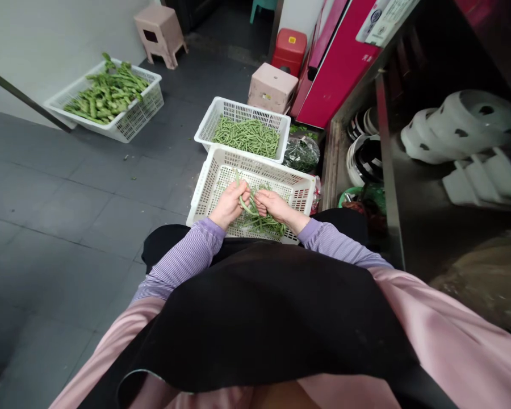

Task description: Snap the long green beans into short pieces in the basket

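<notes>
My left hand [230,204] is closed around a long green bean [247,209], whose upper tip sticks out above the fingers. The bean's lower part curves across to my right hand [273,205], whose fingertips are pinched together at its end. Both hands are over a white plastic basket [198,196] with slotted sides, close in front of my lap. Inside it, below my right hand, lies a small heap of green beans and green scraps [267,226]. Bits of green are scattered over the basket's floor.
Behind stands another white basket [204,122] with cut green beans [247,135]. A third basket [140,116] with thick green stalks [106,96] is far left. Stools [272,85], a bagged bundle of greens [301,152] and a metal shelf [392,187] with dishes flank the right side.
</notes>
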Demonstrator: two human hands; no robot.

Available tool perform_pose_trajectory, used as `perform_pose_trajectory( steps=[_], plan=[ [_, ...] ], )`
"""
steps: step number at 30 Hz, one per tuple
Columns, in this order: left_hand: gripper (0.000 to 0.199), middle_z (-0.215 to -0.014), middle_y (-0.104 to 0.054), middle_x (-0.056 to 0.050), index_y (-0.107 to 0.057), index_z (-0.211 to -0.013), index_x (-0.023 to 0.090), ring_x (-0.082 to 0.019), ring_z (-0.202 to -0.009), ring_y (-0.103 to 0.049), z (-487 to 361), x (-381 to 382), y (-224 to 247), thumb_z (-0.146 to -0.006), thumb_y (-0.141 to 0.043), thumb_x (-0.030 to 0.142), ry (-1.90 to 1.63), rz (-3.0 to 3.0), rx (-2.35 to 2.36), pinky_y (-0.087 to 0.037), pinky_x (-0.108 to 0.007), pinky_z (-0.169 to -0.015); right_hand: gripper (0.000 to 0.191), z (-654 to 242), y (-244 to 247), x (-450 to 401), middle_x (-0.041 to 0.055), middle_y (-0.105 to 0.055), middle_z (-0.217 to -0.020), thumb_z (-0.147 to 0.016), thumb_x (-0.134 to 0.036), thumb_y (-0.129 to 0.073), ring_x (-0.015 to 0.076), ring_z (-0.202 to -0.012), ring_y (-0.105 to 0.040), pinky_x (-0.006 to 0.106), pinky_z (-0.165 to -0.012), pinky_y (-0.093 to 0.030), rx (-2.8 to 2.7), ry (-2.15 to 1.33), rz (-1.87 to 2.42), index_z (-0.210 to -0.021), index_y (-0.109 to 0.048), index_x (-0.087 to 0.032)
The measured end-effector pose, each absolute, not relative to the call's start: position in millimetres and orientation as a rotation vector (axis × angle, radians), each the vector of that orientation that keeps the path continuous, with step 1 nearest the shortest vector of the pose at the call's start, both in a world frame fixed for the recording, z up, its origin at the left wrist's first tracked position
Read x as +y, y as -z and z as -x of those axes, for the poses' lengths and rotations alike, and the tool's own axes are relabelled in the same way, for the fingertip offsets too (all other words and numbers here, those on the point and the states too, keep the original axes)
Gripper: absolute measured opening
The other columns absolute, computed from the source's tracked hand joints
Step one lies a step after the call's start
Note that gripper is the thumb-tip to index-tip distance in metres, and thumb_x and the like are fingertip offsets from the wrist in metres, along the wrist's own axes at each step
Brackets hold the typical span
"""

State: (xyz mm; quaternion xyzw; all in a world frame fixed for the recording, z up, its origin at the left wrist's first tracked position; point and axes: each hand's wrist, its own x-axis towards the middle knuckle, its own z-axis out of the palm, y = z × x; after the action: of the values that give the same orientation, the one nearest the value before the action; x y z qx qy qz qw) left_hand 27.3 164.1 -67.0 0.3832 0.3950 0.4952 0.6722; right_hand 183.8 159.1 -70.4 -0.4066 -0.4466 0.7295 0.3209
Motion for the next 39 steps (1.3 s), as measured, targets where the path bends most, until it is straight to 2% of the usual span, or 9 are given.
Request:
perform_pose_trajectory(
  steps=[3, 9, 15, 20, 22, 28, 31, 34, 39],
  plan=[
    [0.041, -0.049, -0.033, 0.009, -0.047, -0.071, 0.020, -0.006, -0.041, -0.030, -21.1, 172.8, 66.5, -0.090, -0.064, 0.052, -1.123, -0.721, 0.889, -0.027, -0.019, -0.042, 0.046, -193.6, 78.0, 161.1, -0.0084, -0.034, -0.055, -0.082, -0.052, -0.075, 0.0066, -0.047, -0.033, 0.021, -0.046, -0.031, -1.116, -1.945, 1.115, -0.070, -0.043, -0.021],
    [0.050, -0.047, -0.034, 0.007, -0.046, -0.067, 0.020, -0.006, -0.038, -0.030, -18.5, 180.5, 76.6, -0.092, -0.056, 0.062, -1.178, -0.716, 1.042, -0.025, -0.021, -0.039, 0.034, -219.7, 83.7, 161.7, -0.0141, -0.019, -0.050, -0.085, -0.046, -0.073, 0.0042, -0.042, -0.010, 0.018, -0.039, -0.011, -1.060, -2.405, 1.120, -0.083, -0.055, -0.017],
    [0.050, -0.046, -0.034, 0.007, -0.044, -0.067, 0.021, -0.006, -0.037, -0.027, -18.6, 180.5, 76.4, -0.094, -0.051, 0.063, -1.212, -0.740, 1.152, -0.019, -0.022, -0.036, 0.040, -216.5, 88.8, 150.4, -0.0126, -0.024, -0.049, -0.083, -0.046, -0.075, 0.0037, -0.041, -0.013, 0.017, -0.038, -0.013, -1.079, -2.174, 1.123, -0.073, -0.047, -0.019],
    [0.049, -0.047, -0.035, 0.007, -0.045, -0.067, 0.021, -0.006, -0.035, -0.027, -20.4, 178.8, 75.8, -0.095, -0.050, 0.060, -1.195, -0.756, 1.190, -0.018, -0.022, -0.034, 0.035, -217.3, 94.7, 144.9, -0.0125, -0.022, -0.049, -0.086, -0.048, -0.070, 0.0052, -0.041, -0.011, 0.018, -0.039, -0.013, -1.050, -2.088, 1.190, -0.075, -0.052, -0.019],
    [0.049, -0.047, -0.036, 0.007, -0.045, -0.067, 0.021, -0.005, -0.035, -0.028, -22.5, 176.7, 76.1, -0.094, -0.051, 0.061, -1.177, -0.772, 1.197, -0.018, -0.022, -0.034, 0.033, -214.3, 98.2, 145.6, -0.0110, -0.024, -0.049, -0.086, -0.045, -0.067, 0.0064, -0.042, -0.016, 0.020, -0.040, -0.017, -1.088, -1.944, 1.299, -0.071, -0.051, -0.020],
    [0.049, -0.049, -0.043, 0.005, -0.051, -0.066, 0.019, -0.005, -0.037, -0.035, -27.7, 165.9, 71.6, -0.091, -0.057, 0.061, -1.140, -0.880, 1.221, -0.024, -0.019, -0.032, 0.037, -211.0, 113.0, 156.9, -0.0005, -0.043, -0.054, -0.081, -0.031, -0.069, 0.0154, -0.060, -0.046, 0.027, -0.057, -0.034, -1.703, -0.989, 1.928, -0.055, -0.044, -0.021],
    [0.051, -0.049, -0.044, 0.005, -0.052, -0.065, 0.019, -0.005, -0.035, -0.034, -27.7, 164.7, 68.9, -0.092, -0.054, 0.062, -1.105, -0.851, 1.228, -0.026, -0.019, -0.033, 0.047, -217.4, 115.4, 162.5, 0.0005, -0.041, -0.049, -0.085, -0.046, -0.069, 0.0155, -0.054, -0.043, 0.028, -0.053, -0.033, -1.750, -1.262, 2.011, -0.052, -0.046, -0.022],
    [0.054, -0.047, -0.043, 0.005, -0.050, -0.065, 0.019, -0.006, -0.033, -0.032, -30.2, 165.6, 69.7, -0.094, -0.048, 0.064, -0.978, -0.715, 1.191, -0.026, -0.020, -0.033, 0.057, -216.9, 110.3, 167.4, -0.0044, -0.032, -0.046, -0.088, -0.070, -0.057, 0.0104, -0.044, -0.028, 0.025, -0.043, -0.024, -1.479, -1.761, 1.720, -0.059, -0.051, -0.021],
    [0.050, -0.047, -0.046, 0.004, -0.051, -0.068, 0.017, -0.005, -0.033, -0.035, -37.5, 165.6, 76.1, -0.095, -0.051, 0.060, -0.925, -0.600, 1.145, -0.030, -0.019, -0.035, 0.049, -197.6, 97.1, 169.5, -0.0099, -0.033, -0.051, -0.077, -0.062, -0.076, 0.0047, -0.042, -0.022, 0.018, -0.038, -0.016, -1.393, -2.293, 1.107, -0.082, -0.062, -0.015]
  ],
)
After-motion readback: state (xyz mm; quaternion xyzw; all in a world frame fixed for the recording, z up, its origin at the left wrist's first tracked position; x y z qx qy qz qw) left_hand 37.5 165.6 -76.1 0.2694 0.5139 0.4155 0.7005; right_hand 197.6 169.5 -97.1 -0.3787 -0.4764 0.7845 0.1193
